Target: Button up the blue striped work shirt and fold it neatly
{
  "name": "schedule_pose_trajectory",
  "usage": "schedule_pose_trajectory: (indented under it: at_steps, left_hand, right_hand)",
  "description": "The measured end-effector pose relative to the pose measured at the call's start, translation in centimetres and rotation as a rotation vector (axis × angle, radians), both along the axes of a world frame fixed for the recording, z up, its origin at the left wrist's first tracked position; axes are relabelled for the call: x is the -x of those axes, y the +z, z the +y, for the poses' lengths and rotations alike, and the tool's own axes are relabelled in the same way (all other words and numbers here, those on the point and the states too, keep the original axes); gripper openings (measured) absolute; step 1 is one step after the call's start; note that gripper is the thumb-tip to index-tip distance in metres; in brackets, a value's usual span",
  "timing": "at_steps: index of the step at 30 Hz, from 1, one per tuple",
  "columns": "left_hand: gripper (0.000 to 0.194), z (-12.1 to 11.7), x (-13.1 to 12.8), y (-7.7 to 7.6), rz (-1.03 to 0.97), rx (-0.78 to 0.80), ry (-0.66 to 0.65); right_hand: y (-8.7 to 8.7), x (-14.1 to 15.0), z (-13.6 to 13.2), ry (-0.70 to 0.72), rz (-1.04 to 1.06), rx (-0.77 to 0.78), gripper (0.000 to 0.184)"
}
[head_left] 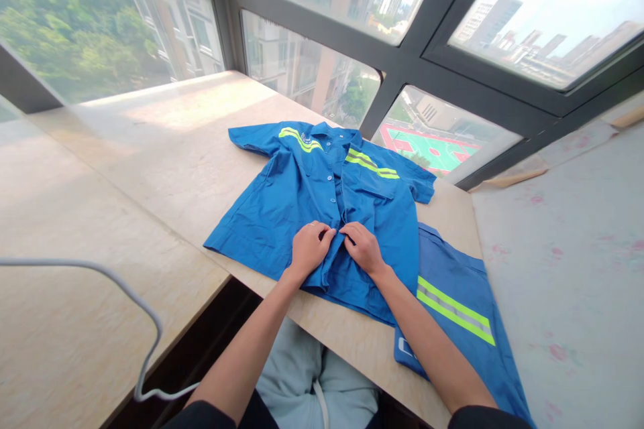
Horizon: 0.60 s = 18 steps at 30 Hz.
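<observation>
A blue short-sleeved work shirt (302,201) with yellow-green reflective stripes lies flat, front up, on a beige stone window ledge (166,147). My left hand (308,248) and my right hand (363,246) meet at the shirt's button placket near the hem. Both hands are closed, fingers pinching the two front edges of the fabric together. Buttons run up the placket above my hands.
A second blue garment (453,308) with a reflective stripe hangs over the ledge's near right edge. A white cable (125,295) loops over the lower left surface. Large windows (322,74) rise behind the ledge. A pale speckled surface (568,248) spreads at the right.
</observation>
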<state>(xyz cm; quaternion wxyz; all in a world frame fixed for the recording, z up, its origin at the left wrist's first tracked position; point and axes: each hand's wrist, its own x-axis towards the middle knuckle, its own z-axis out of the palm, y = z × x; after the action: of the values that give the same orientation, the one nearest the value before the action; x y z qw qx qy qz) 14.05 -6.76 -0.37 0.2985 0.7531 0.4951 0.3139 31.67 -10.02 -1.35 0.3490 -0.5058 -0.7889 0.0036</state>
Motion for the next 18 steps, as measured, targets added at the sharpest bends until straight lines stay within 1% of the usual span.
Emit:
schedule_pose_trajectory:
  at_steps: [7, 11, 14, 18]
  left_hand:
    - [0.024, 0.4, -1.3, 0.3, 0.019, 0.119, 0.079]
    - [0.024, 0.5, -1.5, 0.5, 0.014, 0.139, 0.097]
    - [0.025, 0.6, -1.5, 0.7, 0.012, 0.15, 0.082]
    - [0.024, 0.8, -1.2, 1.0, 0.027, 0.162, 0.016]
  right_hand:
    - [-0.1, -0.2, 0.0, 0.088, -0.003, -0.063, 0.024]
    - [0.0, -0.2, 0.0, 0.116, -0.005, -0.091, 0.025]
    - [0.1, -0.1, -0.1, 0.124, -0.005, -0.095, 0.025]
    - [0.3, -0.1, -0.2, 0.11, 0.001, -0.103, 0.024]
